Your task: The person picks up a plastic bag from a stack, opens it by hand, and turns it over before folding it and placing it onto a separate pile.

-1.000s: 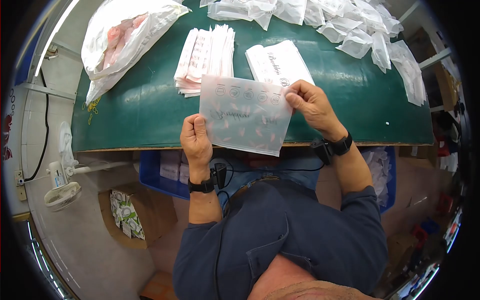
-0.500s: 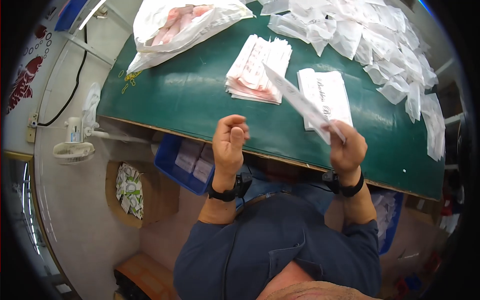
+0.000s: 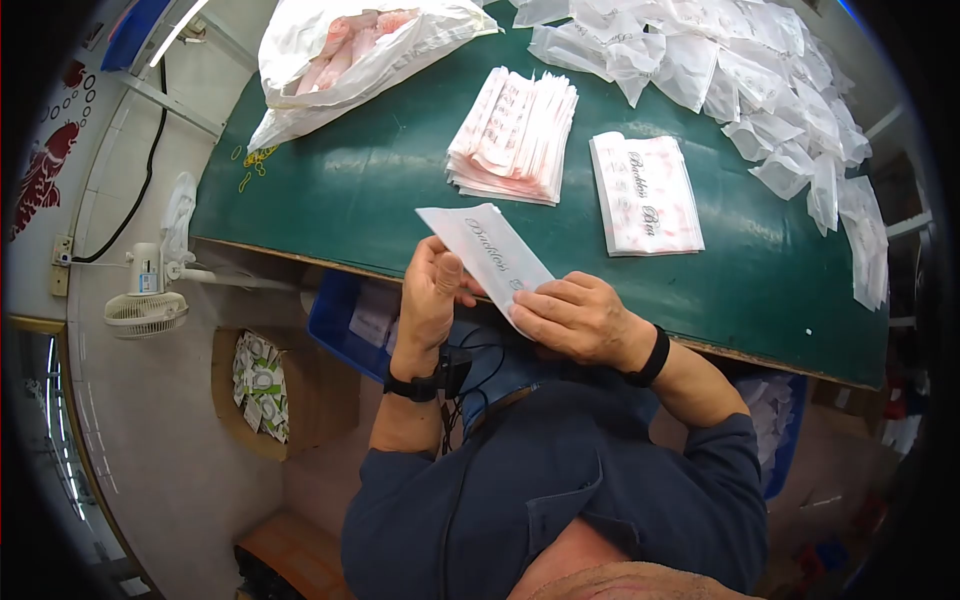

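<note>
White, thin and lettered in dark script, the printed sleeve (image 3: 490, 250) is up in front of the person, held at the near edge of the green table (image 3: 330, 200). Look at the right hand (image 3: 580, 318): thumb and fingers are together, pinching the lower right end, knuckles upward. Over on the other flank sits the left hand (image 3: 428, 295), thumb raised, fingers curled under the sleeve's lower left edge (whether they touch it or merely cup the air beside it, the view cannot say). And that is the relation everything hangs on: the sleeve's long axis runs on a slant, from the far left corner down to the right fingertips, and its free end points up and away past the left hand. So the right hand has the near end, while the left is the closer of the two to the loose one. Beyond, well apart from both hands, a pink-and-white stack (image 3: 512, 140) lies on the table, with a flat lettered pile (image 3: 648, 195) to its right. Farther off, a white sack (image 3: 400, 75) shows pink contents at its mouth, and a heap of pale bags (image 3: 730, 80) spreads along the far right side.
</note>
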{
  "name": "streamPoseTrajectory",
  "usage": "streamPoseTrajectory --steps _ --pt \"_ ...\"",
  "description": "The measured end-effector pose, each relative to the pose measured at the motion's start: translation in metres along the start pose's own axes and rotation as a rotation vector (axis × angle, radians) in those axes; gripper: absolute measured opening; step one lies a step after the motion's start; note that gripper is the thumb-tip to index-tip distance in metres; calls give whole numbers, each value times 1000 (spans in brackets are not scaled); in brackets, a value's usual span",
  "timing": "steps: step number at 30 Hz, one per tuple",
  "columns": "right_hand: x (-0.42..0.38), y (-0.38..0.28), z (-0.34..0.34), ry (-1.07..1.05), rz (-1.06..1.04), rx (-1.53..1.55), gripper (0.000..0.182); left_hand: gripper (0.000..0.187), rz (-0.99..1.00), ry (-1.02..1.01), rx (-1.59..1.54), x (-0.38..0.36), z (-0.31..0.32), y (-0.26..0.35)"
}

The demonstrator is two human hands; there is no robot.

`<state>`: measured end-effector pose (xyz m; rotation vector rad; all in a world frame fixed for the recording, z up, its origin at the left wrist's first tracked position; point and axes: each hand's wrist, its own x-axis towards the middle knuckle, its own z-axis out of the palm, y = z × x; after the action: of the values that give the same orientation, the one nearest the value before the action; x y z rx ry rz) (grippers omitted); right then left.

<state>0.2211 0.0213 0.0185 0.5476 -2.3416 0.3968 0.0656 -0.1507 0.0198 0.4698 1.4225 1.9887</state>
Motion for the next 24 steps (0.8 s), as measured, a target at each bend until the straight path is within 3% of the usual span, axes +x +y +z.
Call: streamPoseTrajectory --steps 2,6,10,11,14,15,17,18,21,24 --pt "0 0 3 0 -16 -8 34 26 -9 43 145 1 -8 -4" --pt "-2 1 2 -85 -13 41 36 15 8 74 288 -2 -22 -2" --pt "-11 16 -10 47 207 110 36 10 329 352 289 17 -54 21" --pt "-21 28 -18 90 325 26 36 10 322 340 285 32 -72 24" --pt "-50 72 -40 204 681 -207 38 16 360 466 310 73 -137 11" --pt "-57 80 -45 210 684 -219 38 21 315 513 576 82 -149 6" --pt "-69 93 -55 119 917 -222 42 30 214 594 1106 98 -164 -6" --pt "-71 95 -58 72 1034 -220 44 30 219 585 1105 103 -167 -9" --pt "-59 83 -53 -61 1007 -230 49 43 397 866 1108 99 -170 -18" --pt "-57 75 -51 -160 953 -253 52 43 380 882 1164 91 -148 -10"
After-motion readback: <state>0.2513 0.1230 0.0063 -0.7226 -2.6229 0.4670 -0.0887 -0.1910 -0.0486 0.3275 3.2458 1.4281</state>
